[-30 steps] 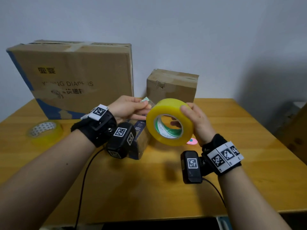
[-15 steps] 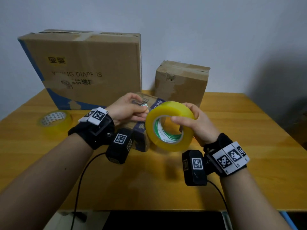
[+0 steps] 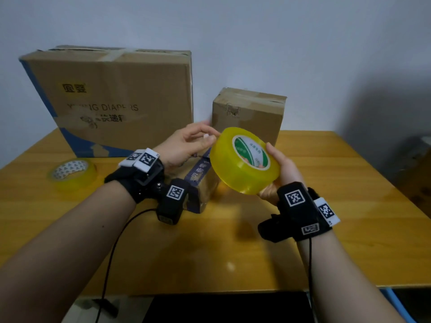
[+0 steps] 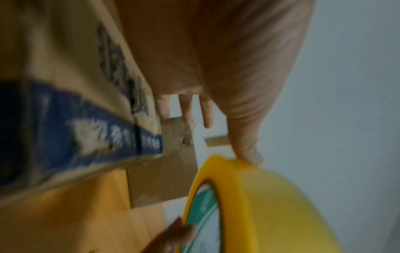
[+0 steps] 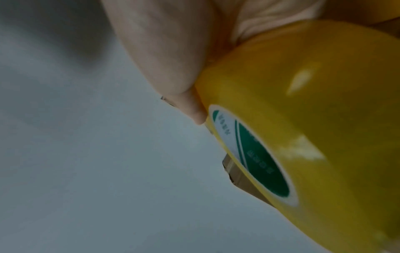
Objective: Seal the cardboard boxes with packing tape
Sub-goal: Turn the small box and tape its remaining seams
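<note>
A fat yellow tape roll (image 3: 235,169) with a green and white core label is held tilted above the table, label facing up. My right hand (image 3: 278,167) grips it from the right and below; the right wrist view shows the roll (image 5: 303,111) against my palm. My left hand (image 3: 206,137) touches the roll's upper left rim with a fingertip; in the left wrist view the other fingers (image 4: 206,113) stand out straight beyond the roll (image 4: 270,205). A small box (image 3: 201,183) with a dark blue side sits on the table under my hands, partly hidden.
A large diaper carton (image 3: 116,101) stands at the back left and a medium cardboard box (image 3: 249,115) at the back centre, both with tape across the top. A second tape roll (image 3: 72,173) lies flat at the left. The wooden table (image 3: 210,252) ends near my body.
The right hand has turned the roll from upright to tilted, label face up, and now sits under it. The left hand has risen to the roll's upper rim.
</note>
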